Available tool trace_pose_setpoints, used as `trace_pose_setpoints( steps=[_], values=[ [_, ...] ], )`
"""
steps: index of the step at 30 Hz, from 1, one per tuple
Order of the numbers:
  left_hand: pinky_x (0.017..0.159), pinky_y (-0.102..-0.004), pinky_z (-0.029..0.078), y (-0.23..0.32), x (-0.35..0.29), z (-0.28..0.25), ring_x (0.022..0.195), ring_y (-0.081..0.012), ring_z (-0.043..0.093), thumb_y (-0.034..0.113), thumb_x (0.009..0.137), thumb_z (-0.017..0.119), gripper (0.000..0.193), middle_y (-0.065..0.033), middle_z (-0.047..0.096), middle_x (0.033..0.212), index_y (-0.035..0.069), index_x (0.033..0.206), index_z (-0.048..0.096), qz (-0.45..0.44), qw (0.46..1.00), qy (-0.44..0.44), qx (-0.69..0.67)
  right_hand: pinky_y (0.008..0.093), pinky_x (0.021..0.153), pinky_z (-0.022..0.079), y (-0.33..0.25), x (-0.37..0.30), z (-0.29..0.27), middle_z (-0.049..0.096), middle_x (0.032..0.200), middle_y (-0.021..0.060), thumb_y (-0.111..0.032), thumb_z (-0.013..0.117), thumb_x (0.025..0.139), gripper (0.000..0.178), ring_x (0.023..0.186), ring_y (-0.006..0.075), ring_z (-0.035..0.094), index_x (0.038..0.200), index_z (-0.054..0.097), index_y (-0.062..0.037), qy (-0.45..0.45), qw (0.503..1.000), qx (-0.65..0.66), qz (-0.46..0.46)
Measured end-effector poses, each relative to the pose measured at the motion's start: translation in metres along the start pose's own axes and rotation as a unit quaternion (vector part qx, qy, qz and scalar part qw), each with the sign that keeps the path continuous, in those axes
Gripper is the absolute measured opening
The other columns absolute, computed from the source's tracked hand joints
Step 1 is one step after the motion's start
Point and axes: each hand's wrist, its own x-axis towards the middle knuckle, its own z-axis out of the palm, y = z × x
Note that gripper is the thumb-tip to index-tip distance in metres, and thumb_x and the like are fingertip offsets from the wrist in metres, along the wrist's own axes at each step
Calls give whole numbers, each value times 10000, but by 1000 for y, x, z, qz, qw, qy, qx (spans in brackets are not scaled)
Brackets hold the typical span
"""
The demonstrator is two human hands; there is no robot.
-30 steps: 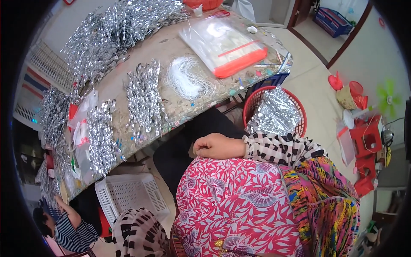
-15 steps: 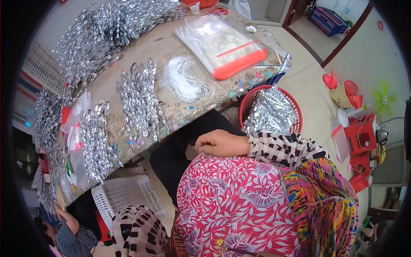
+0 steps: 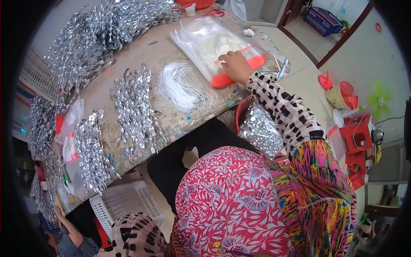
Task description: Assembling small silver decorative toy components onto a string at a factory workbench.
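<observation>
My right hand (image 3: 236, 66) rests on a stack of clear plastic bags (image 3: 200, 43) with red lower edges, at the right part of the table. Its fingers look apart and slightly bent over the bags, with nothing seen lifted. Only the checked sleeve (image 3: 139, 234) of my left arm shows at the lower edge; that hand is out of sight. Left of the bags lies a bundle of white strings (image 3: 180, 88). Beside it are two bundles of shiny silver strands, one nearer the middle (image 3: 136, 111) and another (image 3: 90, 156) at the table's left edge.
A big heap of silver strands (image 3: 102, 34) covers the far left of the table (image 3: 171, 124). Below the right edge, a red basket (image 3: 239, 115) holds silver pieces. A white crate (image 3: 128, 203) stands under the table. Another person's arm (image 3: 70, 229) shows at lower left.
My right hand has moved from my lap up and forward onto the plastic bags. The view has shifted slightly.
</observation>
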Motion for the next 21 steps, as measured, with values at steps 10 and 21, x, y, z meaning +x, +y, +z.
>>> trace_pose_setpoints(
  steps=[10,21],
  values=[
    [715,-266,491,-39,1,19,805,-182,607,53,844,594,388,-126,610,1024,30,1215,484,-27,999,31,15,454,792,467,-6,17,26,598,970,119,-172,607,789,155,936,329,569,920,656,-107,-42,995,-13,94],
    [731,-261,481,-58,-4,36,814,-174,598,20,858,569,431,-136,601,1034,10,1269,440,-66,994,67,51,427,726,458,14,7,-6,631,903,173,-115,571,837,119,854,346,599,924,580,-34,-44,984,105,135]
  ],
)
